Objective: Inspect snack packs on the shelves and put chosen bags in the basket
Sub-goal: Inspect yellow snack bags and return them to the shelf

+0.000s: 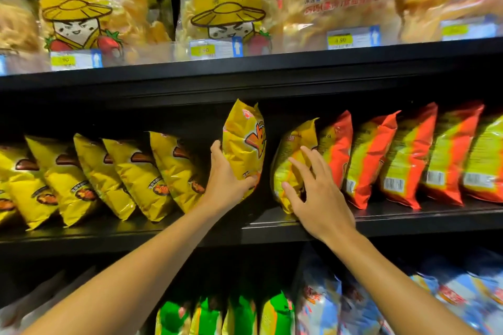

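Your left hand (226, 179) held a yellow snack bag (245, 144) upright, lifted above the middle shelf (408, 221) in the gap between two rows of packs. Its grip was closed around the bag's lower half, thumb along the left edge and fingertips curled under the bottom corner. Your right hand (318, 193) was spread open with straight fingers against a second yellow bag (292, 160) leaning at the left end of the right-hand row; it gripped nothing.

The risk lay with that right-hand row. The orange and green bags (386, 160) behind it leaned leftward, one against the next, so pulling away the second yellow bag could probably let them slump or slide off the shelf edge. The held bag, gripped low, might tip at its top. Its foil looked slippery and puffed, likely to crush under a hard squeeze.

No basket was in view. The shelves served as the containers: leaning yellow packs (114, 177) at left on the middle shelf, large clear bags of chips (226, 0) above, green packs (236, 313) and blue-and-white packs (449, 296) below.
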The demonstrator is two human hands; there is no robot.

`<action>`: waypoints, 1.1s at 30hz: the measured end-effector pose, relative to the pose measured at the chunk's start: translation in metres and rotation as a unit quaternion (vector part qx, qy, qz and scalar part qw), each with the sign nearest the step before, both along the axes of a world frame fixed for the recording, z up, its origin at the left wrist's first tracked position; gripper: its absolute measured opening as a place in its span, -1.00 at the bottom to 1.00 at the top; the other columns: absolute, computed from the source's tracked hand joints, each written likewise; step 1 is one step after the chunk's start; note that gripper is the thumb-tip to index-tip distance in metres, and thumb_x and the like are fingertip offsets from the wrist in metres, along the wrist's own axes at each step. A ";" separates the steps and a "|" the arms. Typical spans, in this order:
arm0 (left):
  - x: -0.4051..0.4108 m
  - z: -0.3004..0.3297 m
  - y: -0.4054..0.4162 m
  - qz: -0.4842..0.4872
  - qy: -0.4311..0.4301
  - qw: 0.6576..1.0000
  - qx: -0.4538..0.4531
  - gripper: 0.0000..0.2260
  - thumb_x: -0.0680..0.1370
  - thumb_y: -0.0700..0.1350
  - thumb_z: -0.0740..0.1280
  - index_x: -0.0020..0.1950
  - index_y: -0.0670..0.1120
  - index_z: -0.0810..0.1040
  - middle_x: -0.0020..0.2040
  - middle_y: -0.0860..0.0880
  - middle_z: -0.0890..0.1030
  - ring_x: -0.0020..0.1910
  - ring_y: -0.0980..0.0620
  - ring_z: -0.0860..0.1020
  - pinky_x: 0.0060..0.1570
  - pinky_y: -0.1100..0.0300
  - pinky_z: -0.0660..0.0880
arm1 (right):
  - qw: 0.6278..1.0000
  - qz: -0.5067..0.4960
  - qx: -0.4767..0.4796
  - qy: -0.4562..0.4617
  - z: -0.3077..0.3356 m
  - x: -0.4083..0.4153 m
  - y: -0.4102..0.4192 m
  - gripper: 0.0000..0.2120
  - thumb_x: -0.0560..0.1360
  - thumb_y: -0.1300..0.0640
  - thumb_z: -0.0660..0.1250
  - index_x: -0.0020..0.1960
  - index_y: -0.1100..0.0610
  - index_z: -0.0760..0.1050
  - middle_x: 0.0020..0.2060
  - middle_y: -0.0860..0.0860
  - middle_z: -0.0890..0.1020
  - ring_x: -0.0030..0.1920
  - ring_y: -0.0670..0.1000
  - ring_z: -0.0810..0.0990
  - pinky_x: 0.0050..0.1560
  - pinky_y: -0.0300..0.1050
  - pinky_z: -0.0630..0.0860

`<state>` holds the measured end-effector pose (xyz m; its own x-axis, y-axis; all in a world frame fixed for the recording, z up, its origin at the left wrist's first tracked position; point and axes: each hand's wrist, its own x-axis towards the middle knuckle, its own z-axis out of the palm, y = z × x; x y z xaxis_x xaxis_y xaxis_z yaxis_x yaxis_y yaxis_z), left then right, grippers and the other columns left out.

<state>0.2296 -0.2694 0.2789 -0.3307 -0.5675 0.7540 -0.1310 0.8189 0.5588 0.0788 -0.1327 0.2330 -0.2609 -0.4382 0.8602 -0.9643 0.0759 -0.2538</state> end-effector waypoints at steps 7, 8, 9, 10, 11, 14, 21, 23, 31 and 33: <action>-0.034 -0.012 -0.008 0.073 -0.089 0.991 0.074 0.03 0.48 -0.04 0.58 0.62 -0.18 -0.15 0.55 -0.26 0.10 0.54 -0.27 0.24 0.48 -0.12 0.34 | 1.000 -0.013 0.013 0.000 0.001 0.001 0.000 -0.44 0.65 -0.21 0.20 0.61 -0.11 0.22 0.65 -0.22 -0.07 0.65 -0.12 -0.16 0.33 0.00 0.50; -0.035 -0.013 -0.008 0.069 -0.098 0.989 0.091 0.05 0.49 -0.02 0.56 0.63 -0.18 -0.20 0.57 -0.27 0.05 0.56 -0.28 0.21 0.50 -0.13 0.31 | 1.000 -0.015 0.015 0.001 0.001 0.001 0.000 -0.44 0.65 -0.21 0.20 0.60 -0.12 0.22 0.65 -0.24 -0.09 0.65 -0.12 -0.15 0.29 0.01 0.53; -0.036 -0.013 -0.008 0.062 -0.107 0.986 0.109 0.05 0.50 -0.01 0.55 0.63 -0.18 -0.22 0.59 -0.26 0.03 0.56 -0.28 0.19 0.50 -0.13 0.30 | 1.000 -0.016 0.016 0.002 0.001 0.001 0.001 -0.44 0.65 -0.21 0.20 0.60 -0.12 0.22 0.64 -0.25 -0.10 0.65 -0.12 -0.15 0.25 0.01 0.55; -0.035 -0.013 -0.008 0.053 -0.114 0.984 0.123 0.02 0.52 -0.01 0.53 0.63 -0.16 -0.21 0.59 -0.25 0.04 0.56 -0.26 0.21 0.49 -0.10 0.32 | 1.000 -0.017 0.018 0.003 0.001 0.001 0.001 -0.44 0.65 -0.21 0.20 0.60 -0.12 0.22 0.64 -0.26 -0.11 0.65 -0.12 -0.14 0.22 0.01 0.57; -0.034 -0.013 -0.007 0.041 -0.125 0.982 0.133 -0.03 0.54 -0.03 0.50 0.62 -0.15 -0.18 0.57 -0.24 0.10 0.53 -0.24 0.25 0.43 -0.04 0.36 | 1.000 -0.017 0.019 0.004 0.001 0.001 0.000 -0.45 0.65 -0.21 0.20 0.60 -0.12 0.22 0.64 -0.27 -0.12 0.65 -0.12 -0.14 0.20 0.01 0.58; -0.030 -0.014 -0.005 0.007 -0.156 0.979 0.133 -0.17 0.60 -0.12 0.44 0.60 -0.11 -0.13 0.50 -0.19 0.24 0.43 -0.15 0.38 0.19 0.13 0.43 | 1.000 -0.015 0.014 0.008 0.001 0.001 0.000 -0.45 0.65 -0.21 0.20 0.59 -0.13 0.24 0.64 -0.28 -0.10 0.65 -0.12 -0.11 0.19 0.03 0.60; -0.026 -0.020 0.008 0.043 -0.228 0.971 0.060 -0.06 0.65 -0.04 0.37 0.63 -0.11 -0.38 0.58 -0.19 0.19 0.46 -0.12 0.40 0.40 0.03 0.44 | 1.000 -0.014 0.003 0.004 -0.001 -0.001 -0.002 -0.48 0.64 -0.21 0.21 0.57 -0.14 0.28 0.64 -0.26 -0.06 0.65 -0.12 -0.11 0.24 0.08 0.60; -0.023 -0.021 0.012 0.079 -0.253 0.964 0.027 -0.05 0.65 0.05 0.36 0.62 -0.10 -0.40 0.57 -0.19 0.23 0.44 -0.15 0.43 0.39 -0.06 0.46 | 1.000 -0.013 0.003 0.002 -0.001 -0.001 -0.002 -0.48 0.64 -0.20 0.21 0.57 -0.13 0.29 0.65 -0.25 -0.04 0.65 -0.11 -0.10 0.26 0.09 0.59; -0.011 -0.022 0.014 0.142 -0.298 0.943 -0.036 0.02 0.59 0.28 0.32 0.61 -0.06 -0.42 0.58 -0.14 0.24 0.42 -0.15 0.46 0.32 -0.12 0.49 | 1.000 -0.016 -0.003 -0.004 -0.003 -0.003 -0.004 -0.50 0.64 -0.19 0.21 0.56 -0.15 0.30 0.65 -0.25 -0.03 0.65 -0.12 -0.12 0.29 0.10 0.57; -0.004 -0.024 0.012 0.126 -0.293 0.948 -0.018 0.03 0.57 0.34 0.30 0.61 -0.02 -0.43 0.62 -0.11 0.14 0.45 -0.14 0.44 0.34 -0.11 0.49 | 1.000 -0.015 -0.005 -0.005 -0.003 -0.003 -0.003 -0.51 0.64 -0.18 0.22 0.55 -0.14 0.32 0.65 -0.23 -0.02 0.65 -0.11 -0.12 0.30 0.07 0.55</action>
<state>0.2253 -0.2570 0.2551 -0.5550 -0.6621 0.5037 -0.6046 0.7369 0.3025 0.0760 -0.1357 0.2300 -0.2820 -0.4209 0.8622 -0.9591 0.1027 -0.2636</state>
